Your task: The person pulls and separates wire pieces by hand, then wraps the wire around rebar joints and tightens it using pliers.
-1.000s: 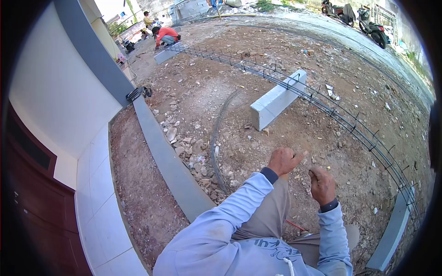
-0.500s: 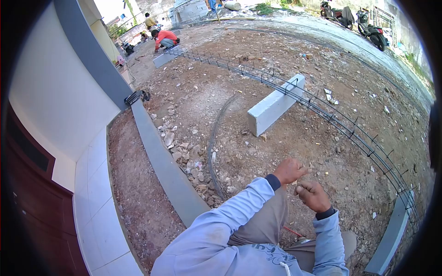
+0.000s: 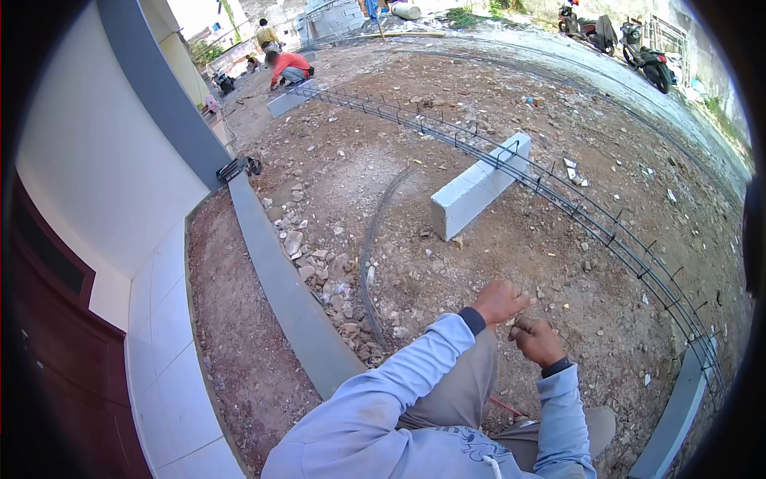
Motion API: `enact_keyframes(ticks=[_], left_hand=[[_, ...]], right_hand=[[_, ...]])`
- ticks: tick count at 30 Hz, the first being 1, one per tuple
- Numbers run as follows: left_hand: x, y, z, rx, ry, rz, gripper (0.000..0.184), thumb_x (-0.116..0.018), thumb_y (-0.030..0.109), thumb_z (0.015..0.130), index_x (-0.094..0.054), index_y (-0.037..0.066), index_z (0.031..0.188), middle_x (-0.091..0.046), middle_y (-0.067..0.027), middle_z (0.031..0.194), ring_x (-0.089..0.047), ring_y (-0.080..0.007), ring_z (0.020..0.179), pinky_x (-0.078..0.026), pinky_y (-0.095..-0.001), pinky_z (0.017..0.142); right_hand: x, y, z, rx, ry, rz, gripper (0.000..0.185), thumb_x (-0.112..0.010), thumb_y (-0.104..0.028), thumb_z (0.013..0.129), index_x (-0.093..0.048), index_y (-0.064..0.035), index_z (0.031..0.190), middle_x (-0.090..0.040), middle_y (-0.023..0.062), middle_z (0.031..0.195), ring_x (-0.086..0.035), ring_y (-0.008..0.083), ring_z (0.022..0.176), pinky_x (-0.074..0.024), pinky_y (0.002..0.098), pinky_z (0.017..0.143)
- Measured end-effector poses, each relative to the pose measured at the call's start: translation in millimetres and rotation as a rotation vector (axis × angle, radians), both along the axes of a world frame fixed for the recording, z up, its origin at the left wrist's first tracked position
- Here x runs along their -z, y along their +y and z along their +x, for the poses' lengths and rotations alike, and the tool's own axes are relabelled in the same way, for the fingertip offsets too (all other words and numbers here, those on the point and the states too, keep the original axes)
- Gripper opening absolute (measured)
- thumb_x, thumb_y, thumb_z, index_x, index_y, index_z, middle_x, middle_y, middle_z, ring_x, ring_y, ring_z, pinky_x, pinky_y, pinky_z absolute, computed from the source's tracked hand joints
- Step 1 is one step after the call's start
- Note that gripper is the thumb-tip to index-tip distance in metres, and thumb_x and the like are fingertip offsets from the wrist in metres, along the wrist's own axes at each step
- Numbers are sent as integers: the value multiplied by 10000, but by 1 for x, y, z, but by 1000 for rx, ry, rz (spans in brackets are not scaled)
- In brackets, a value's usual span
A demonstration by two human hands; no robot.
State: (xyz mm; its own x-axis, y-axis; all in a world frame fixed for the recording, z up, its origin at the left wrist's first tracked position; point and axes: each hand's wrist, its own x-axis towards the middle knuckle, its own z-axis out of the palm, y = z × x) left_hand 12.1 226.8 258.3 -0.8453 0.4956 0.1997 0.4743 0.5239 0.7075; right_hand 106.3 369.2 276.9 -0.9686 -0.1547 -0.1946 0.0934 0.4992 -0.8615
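My left hand [image 3: 501, 302] is closed, thumb and fingers drawn together above my bent knee. Just below and to its right, my right hand [image 3: 538, 340] is also curled closed. The two hands are close to each other with a narrow gap between. Whatever they pinch, if anything, is too small to make out. Beyond them, a long cage of thin steel rebar [image 3: 570, 206] with stirrups rests across a pale concrete block [image 3: 481, 190]. Its near end lies over another block [image 3: 678, 415] at the right.
Rubble covers the ground along a grey concrete curb [image 3: 291, 303] at left. A curved dark strip [image 3: 369, 267] lies on the dirt. A co-worker in a red top [image 3: 292, 62] squats at the cage's far end. Motorbikes [image 3: 645, 56] stand at the back right.
My right hand has shifted slightly left, closer to the left one. My left hand appears a little lower, and the whole view has moved slightly. The rebar cage stays on the blocks.
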Motion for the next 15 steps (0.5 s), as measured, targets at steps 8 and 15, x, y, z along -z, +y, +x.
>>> enact_keyframes(ticks=[8,15], left_hand=[[-9,-5,-6,78,-232,80,592,-602,540,807,-577,-2,571,-490,-160,492,-499,-234,458,-389,-397,484],[-5,-5,-6,-31,-126,23,574,-582,525,824,-590,-2,597,-540,-175,529,-530,-304,491,-403,-418,509]], right_hand=[[-34,-10,8,50,72,-400,187,-507,-152,927,-562,-25,800,-490,-3,547,-430,58,434,-328,243,407],[-3,-3,-16,376,613,291,47,-533,-68,841,-564,-37,825,-598,199,675,-579,422,654,-435,498,560]])
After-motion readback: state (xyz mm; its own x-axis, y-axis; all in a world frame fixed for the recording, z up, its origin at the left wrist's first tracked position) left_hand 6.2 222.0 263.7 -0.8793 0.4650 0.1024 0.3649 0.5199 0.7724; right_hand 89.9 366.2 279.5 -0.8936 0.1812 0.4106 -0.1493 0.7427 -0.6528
